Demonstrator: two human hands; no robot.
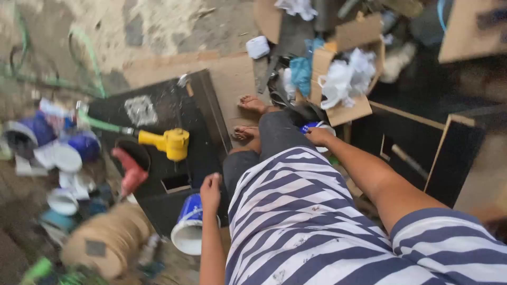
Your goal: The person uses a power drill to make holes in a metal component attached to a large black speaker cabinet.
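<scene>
Blue-and-white tub (188, 226) lies tipped, white inside, beside my left hand (210, 189), fingers curled empty; my right hand (318, 136) grips another blue-rimmed container (315, 126).

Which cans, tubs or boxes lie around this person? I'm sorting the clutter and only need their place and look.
Blue tub: beside the left hand, round, on its side, white inside.
Blue cans: far left, round, blurred.
Cardboard box: ahead of the right hand, brown, open, holding white crumpled bags.
Small white packet: top centre, squarish.
</scene>
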